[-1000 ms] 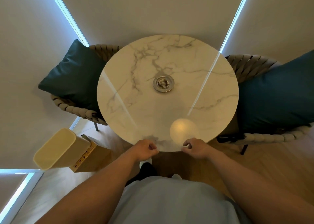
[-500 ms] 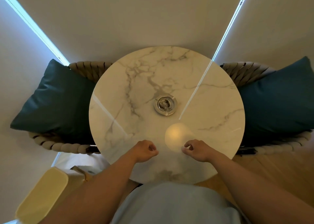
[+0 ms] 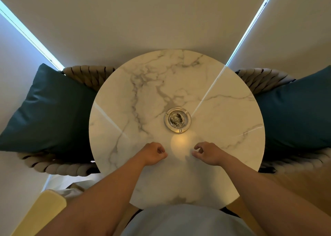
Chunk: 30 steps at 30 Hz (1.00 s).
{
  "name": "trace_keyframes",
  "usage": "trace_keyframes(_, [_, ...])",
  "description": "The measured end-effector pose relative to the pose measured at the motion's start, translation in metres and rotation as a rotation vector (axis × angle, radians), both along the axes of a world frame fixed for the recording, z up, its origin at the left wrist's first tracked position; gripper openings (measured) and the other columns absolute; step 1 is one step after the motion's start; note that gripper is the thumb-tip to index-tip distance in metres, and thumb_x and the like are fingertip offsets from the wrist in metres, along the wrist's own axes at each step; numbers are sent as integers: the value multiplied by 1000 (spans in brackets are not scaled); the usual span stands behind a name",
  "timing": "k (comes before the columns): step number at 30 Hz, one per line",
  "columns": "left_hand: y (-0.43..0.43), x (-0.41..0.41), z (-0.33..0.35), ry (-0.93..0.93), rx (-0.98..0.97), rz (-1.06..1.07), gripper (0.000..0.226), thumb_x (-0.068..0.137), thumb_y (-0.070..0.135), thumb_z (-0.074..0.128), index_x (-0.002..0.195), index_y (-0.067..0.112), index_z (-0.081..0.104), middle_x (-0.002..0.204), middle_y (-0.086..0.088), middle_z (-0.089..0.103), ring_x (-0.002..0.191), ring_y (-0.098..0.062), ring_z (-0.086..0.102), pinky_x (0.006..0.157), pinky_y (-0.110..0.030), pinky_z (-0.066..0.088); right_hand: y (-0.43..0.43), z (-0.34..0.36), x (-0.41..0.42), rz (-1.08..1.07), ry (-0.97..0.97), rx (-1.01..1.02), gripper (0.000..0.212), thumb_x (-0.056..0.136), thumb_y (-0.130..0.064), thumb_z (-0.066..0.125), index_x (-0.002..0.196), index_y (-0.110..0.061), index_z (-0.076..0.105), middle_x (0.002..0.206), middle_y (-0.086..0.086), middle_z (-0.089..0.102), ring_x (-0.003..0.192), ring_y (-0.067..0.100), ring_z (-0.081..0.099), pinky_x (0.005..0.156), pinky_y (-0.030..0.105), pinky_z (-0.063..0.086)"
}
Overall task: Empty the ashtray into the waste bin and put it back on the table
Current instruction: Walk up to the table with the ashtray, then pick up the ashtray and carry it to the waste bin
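Observation:
A round glass ashtray (image 3: 177, 120) holding grey ash sits near the middle of the round white marble table (image 3: 125, 110). My left hand (image 3: 153, 153) hovers over the table's near part, fingers curled in, holding nothing. My right hand (image 3: 207, 153) is beside it, fingers loosely curled with thumb and forefinger slightly apart, also holding nothing. Both hands are a short way in front of the ashtray and do not touch it. The pale yellow waste bin (image 3: 41, 210) shows at the lower left, partly hidden by my left arm.
A woven rope chair with a dark teal cushion (image 3: 48, 113) stands left of the table, and another with a teal cushion (image 3: 293, 110) stands right. Blinds and a wall close off the far side. Wooden floor shows at lower right.
The view has moved forward over the table, so the ashtray now lies closer to my hands. Both hands have advanced from the table's near edge toward the ashtray. The bin has slid to the lower left corner.

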<state>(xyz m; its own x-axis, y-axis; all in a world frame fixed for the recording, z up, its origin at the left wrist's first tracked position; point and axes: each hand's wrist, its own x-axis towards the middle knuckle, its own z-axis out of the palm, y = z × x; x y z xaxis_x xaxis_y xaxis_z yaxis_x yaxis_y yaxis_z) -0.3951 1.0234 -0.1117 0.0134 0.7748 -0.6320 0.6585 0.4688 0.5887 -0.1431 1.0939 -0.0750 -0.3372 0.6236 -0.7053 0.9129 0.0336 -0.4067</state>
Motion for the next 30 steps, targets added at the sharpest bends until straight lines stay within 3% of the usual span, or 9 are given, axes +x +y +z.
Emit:
trace_keyframes(9, [37, 13, 7, 53, 7, 145, 40, 84, 37, 73, 117, 16, 63, 108, -3, 68, 99, -19, 63, 88, -27, 48, 64, -7, 4, -10, 91, 12, 51, 90, -42, 65, 132, -13, 56, 112, 7, 69, 108, 22, 61, 89, 28, 44])
trace_keyframes(15, [60, 11, 6, 72, 17, 191, 69, 80, 42, 76, 137, 20, 44, 110, -1, 63, 98, -20, 63, 91, -34, 51, 93, -12, -6, -30, 151, 25, 68, 84, -37, 73, 142, -14, 46, 108, 4, 69, 101, 18, 58, 84, 25, 39])
trace_keyframes(24, [92, 3, -5, 158, 81, 103, 107, 69, 34, 86, 151, 24, 20, 120, -3, 57, 90, -16, 53, 85, -34, 48, 123, -30, -29, -66, 220, 38, 87, 73, -25, 85, 145, -16, 38, 100, 9, 71, 97, 24, 65, 80, 29, 45])
trace_keyframes(30, [107, 2, -12, 156, 74, 89, 119, 58, 28, 91, 152, 28, 17, 125, -5, 58, 112, -25, 58, 91, -39, 49, 131, -42, -39, -59, 232, 20, 99, 66, -25, 89, 147, -18, 34, 105, 12, 68, 100, 28, 64, 86, 33, 48])
